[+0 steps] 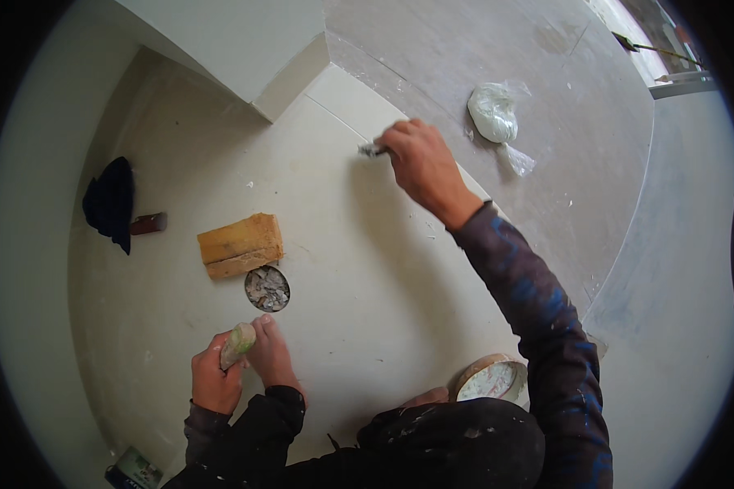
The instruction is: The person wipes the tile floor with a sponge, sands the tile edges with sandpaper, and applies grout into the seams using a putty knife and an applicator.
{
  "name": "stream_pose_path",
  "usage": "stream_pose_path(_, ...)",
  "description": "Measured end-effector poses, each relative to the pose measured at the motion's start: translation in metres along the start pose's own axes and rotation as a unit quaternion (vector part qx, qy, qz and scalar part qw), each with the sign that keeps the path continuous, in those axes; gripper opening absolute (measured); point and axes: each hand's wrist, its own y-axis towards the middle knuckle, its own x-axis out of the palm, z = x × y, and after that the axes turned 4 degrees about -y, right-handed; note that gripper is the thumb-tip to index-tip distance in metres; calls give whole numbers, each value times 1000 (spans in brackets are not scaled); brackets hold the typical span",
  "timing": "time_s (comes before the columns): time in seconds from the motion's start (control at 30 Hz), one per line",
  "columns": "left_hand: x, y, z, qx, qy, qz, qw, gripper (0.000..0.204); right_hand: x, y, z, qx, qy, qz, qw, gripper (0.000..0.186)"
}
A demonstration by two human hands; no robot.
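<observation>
My left hand [212, 373] is closed round the whitish-green handle of a tool [237, 345], beside my bare foot [271, 354]; the tool's working end does not show. My right hand [422, 167] reaches far forward over the pale floor panel. Its fingers close on a small dark tool with a speckled grey tip [371, 150], whose kind I cannot make out. A worn yellow block [240, 244] lies ahead of my left hand. Touching its near edge is a round opening or tin [267, 288] filled with grey flakes. A round bowl of white paste [491, 381] stands by my right knee.
A white box-like structure [245, 49] juts in at the top. A knotted plastic bag of white material [494, 114] lies on the grey floor beyond the panel's edge. To the left are a dark cap [110, 200] and a reddish-brown cylinder [148, 224]. A can [133, 470] stands at lower left.
</observation>
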Motion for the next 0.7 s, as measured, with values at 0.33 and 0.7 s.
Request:
stream_pose_path(0.33, 6, -2, 0, 22, -22, 39, 999, 24, -32, -71, 21, -83, -32, -173, 981, 32)
stream_pose_path(0.7, -11, -13, -18, 24, -10, 10, 1000, 35, -41, -80, -22, 97, 94, -88, 987, 22)
